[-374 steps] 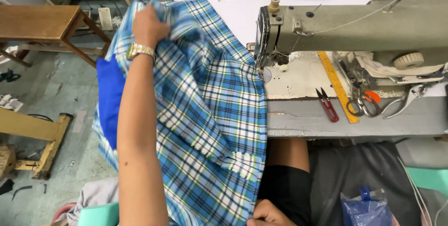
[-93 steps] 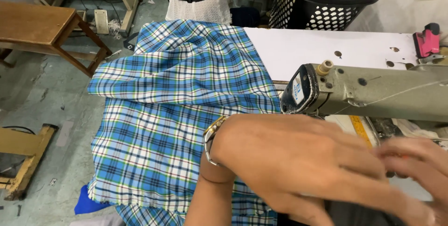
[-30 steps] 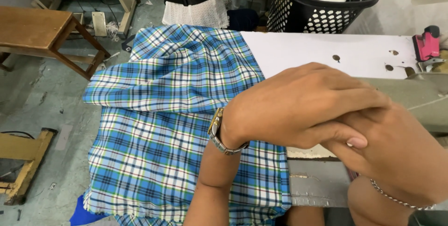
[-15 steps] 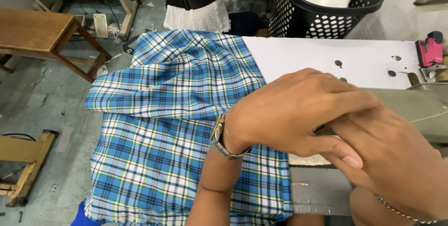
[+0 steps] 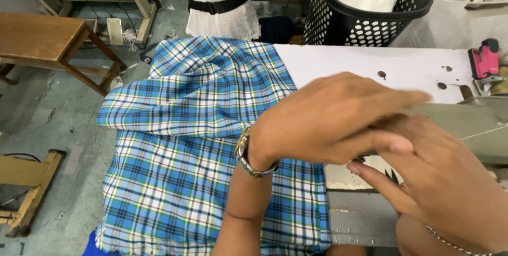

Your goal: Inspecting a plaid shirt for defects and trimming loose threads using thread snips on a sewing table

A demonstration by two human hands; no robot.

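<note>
A grey concrete floor [image 5: 47, 124], stained and littered with scraps, spreads under a white work table [image 5: 370, 60] with small holes in its flat top. On the left stands a wooden bench [image 5: 37, 39] of plain brown boards. Behind the table sit a black plastic basket [image 5: 365, 18], its wall perforated with round holes, and a person in a white lace top [image 5: 219, 2] with a black belt. A grey-green sewing machine [image 5: 476, 124] crosses the right side; a small red tool [image 5: 484, 57] lies near it.

Blue, white and green plaid fabric [image 5: 201, 129], woven and softly creased, covers the table's left end and hangs off its edge, frayed at the hem. The left hand [image 5: 338, 118], a metal watch at its wrist, hovers above the fabric's right margin, fingers extended and together. The right hand [image 5: 439, 182] lies beneath it, fingers loosely open; whether either grips anything small cannot be told, since they overlap.
</note>
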